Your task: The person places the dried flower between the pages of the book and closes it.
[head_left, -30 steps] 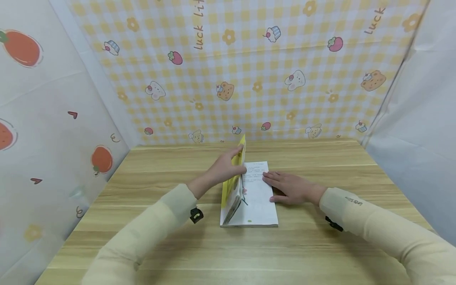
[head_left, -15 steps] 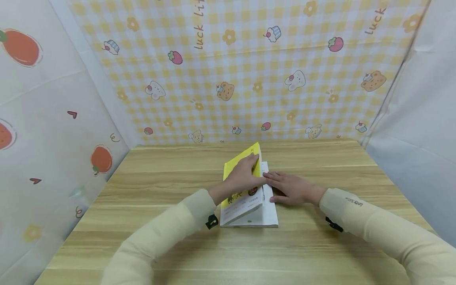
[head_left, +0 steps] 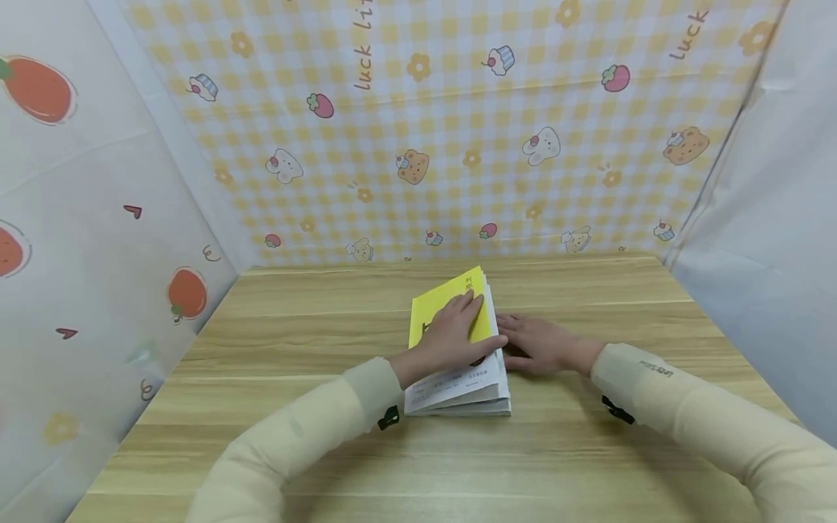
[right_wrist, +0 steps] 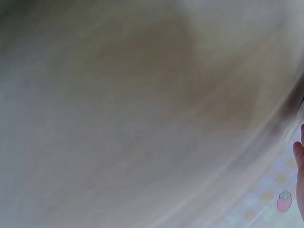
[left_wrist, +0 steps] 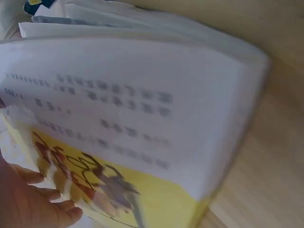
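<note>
A paperback book (head_left: 423, 309) with a yellow and white cover lies on the table, its front cover and pages slightly raised along the right side. My left hand (head_left: 451, 338) rests on the cover with its fingers extended and its thumb reaching to the right edge. In the left wrist view the cover (left_wrist: 161, 199) fills much of the frame, showing blurred print and an animal drawing, with fingers of the left hand (left_wrist: 33, 204) at the lower left. Just right of the book, my right hand (head_left: 543, 345) lies low over the table, fingertips right at the page edges.
The wood-grain table (head_left: 294, 450) runs back to a yellow checked cloth (head_left: 418, 116) hanging behind it. Pale cloth walls (head_left: 104, 290) close off both sides. A pale surface fills most of the right wrist view.
The left hand has swung the raised yellow cover and pages rightward and down over the open page. The right hand has drawn slightly right, off the page to the book's edge.
</note>
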Demonstrator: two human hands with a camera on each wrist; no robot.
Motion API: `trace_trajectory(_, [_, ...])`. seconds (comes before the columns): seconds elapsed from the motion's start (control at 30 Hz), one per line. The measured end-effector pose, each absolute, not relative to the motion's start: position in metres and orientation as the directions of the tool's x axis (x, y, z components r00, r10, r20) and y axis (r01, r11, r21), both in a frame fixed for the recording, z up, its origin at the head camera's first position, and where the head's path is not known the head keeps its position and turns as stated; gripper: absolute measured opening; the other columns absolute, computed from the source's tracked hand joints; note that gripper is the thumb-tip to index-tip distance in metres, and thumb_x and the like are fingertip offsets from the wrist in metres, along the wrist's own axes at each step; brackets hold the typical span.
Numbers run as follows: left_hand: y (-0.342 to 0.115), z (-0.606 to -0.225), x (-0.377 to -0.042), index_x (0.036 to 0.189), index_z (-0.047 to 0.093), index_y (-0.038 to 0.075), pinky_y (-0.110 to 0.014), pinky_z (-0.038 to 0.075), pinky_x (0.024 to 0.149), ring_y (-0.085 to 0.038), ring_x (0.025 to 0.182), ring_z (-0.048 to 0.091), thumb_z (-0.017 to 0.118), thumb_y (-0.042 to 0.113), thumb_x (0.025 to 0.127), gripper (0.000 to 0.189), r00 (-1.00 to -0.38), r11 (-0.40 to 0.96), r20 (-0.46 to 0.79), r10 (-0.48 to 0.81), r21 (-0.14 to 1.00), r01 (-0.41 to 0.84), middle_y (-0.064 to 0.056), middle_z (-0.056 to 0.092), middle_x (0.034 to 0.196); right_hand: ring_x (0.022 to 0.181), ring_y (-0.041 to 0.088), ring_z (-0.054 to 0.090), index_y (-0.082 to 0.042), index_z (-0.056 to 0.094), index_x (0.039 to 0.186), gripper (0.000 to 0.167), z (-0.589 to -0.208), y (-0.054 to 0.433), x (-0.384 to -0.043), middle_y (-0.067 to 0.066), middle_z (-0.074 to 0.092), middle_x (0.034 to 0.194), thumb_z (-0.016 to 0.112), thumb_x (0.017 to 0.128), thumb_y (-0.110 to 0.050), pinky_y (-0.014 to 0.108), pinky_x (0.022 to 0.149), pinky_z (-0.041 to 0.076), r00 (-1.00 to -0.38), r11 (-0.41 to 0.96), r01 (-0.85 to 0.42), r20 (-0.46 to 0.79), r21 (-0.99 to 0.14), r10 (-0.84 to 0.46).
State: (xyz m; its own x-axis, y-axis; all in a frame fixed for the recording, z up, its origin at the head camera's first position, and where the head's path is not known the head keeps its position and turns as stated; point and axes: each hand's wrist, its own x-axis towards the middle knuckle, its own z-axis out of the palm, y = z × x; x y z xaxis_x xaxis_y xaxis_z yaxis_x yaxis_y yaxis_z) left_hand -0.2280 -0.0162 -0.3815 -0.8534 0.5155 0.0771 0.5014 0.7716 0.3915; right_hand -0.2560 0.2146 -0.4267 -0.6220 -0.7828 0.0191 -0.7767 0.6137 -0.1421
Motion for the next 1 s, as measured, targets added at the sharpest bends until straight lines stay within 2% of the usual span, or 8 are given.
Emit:
trace_trajectory(0.23, [-0.043, -0.394, -0.229, 0.155, 0.025, 0.014, -0.044, 0.022, 0.115, -0.023, 0.146, 0.017, 0.042, 0.071, 0.09, 0.088, -0.756, 0.7, 0.121, 0.643, 0.308, 0.645, -0.007, 0.019, 0.16, 0.137, 0.038, 0.035, -0.001, 0.041, 0.147, 0.067, -0.408, 0.226, -0.257, 0.018, 0.036, 0.151, 0.05, 0.099, -0.048, 0.053, 0.11, 0.029, -0.678, 0.668, -0.733, 0.05, -0.13, -0.734])
trace_trajectory(0.47, [-0.07, -0.405, -0.231, 0.155, 0.024, 0.014, -0.045, 0.019, 0.116, -0.027, 0.145, 0.018, 0.051, 0.066, 0.089, 0.088, -0.614, 0.589, 0.113, 0.781, 0.19, 0.785, -0.009, 0.017, 0.16, 0.138, 0.04, 0.031, -0.002, 0.034, 0.15, 0.068, -0.392, 0.226, -0.261, 0.019, 0.032, 0.153, 0.056, 0.098, -0.039, 0.056, 0.11, 0.028, -0.698, 0.679, -0.715, 0.194, -0.165, -0.689])
trace_trajectory(0.57, [-0.08, -0.408, -0.231, 0.155, 0.024, 0.013, -0.043, 0.019, 0.116, -0.028, 0.145, 0.019, 0.053, 0.065, 0.089, 0.089, -0.552, 0.538, 0.097, 0.828, 0.137, 0.831, -0.01, 0.017, 0.16, 0.139, 0.04, 0.028, -0.003, 0.031, 0.151, 0.071, -0.388, 0.22, -0.261, 0.019, 0.029, 0.155, 0.059, 0.096, -0.038, 0.057, 0.11, 0.027, -0.68, 0.653, -0.733, 0.226, -0.192, -0.697])
trace_trajectory(0.7, [-0.09, -0.411, -0.232, 0.155, 0.025, 0.012, -0.042, 0.019, 0.116, -0.028, 0.145, 0.018, 0.054, 0.064, 0.089, 0.089, -0.493, 0.488, 0.075, 0.867, 0.078, 0.87, -0.011, 0.017, 0.16, 0.141, 0.039, 0.024, -0.004, 0.028, 0.152, 0.077, -0.388, 0.21, -0.261, 0.017, 0.024, 0.157, 0.056, 0.096, -0.047, 0.056, 0.111, 0.025, -0.637, 0.61, -0.771, 0.201, -0.182, -0.744])
trace_trajectory(0.8, [-0.096, -0.412, -0.232, 0.156, 0.023, 0.013, -0.04, 0.017, 0.117, -0.027, 0.146, 0.016, 0.051, 0.067, 0.089, 0.09, -0.465, 0.464, 0.047, 0.884, 0.026, 0.885, -0.011, 0.017, 0.16, 0.143, 0.039, 0.021, -0.004, 0.026, 0.153, 0.082, -0.39, 0.205, -0.259, 0.015, 0.02, 0.159, 0.052, 0.095, -0.055, 0.054, 0.113, 0.023, -0.616, 0.593, -0.786, 0.156, -0.173, -0.772])
trace_trajectory(1.0, [-0.106, -0.414, -0.232, 0.157, 0.019, 0.014, -0.039, 0.012, 0.118, -0.025, 0.147, 0.012, 0.042, 0.072, 0.09, 0.091, -0.429, 0.427, -0.028, 0.903, -0.066, 0.902, -0.009, 0.015, 0.161, 0.142, 0.039, 0.022, -0.001, 0.027, 0.152, 0.084, -0.397, 0.202, -0.256, 0.016, 0.023, 0.157, 0.053, 0.094, -0.056, 0.051, 0.113, 0.023, -0.596, 0.582, -0.802, 0.118, -0.137, -0.794])
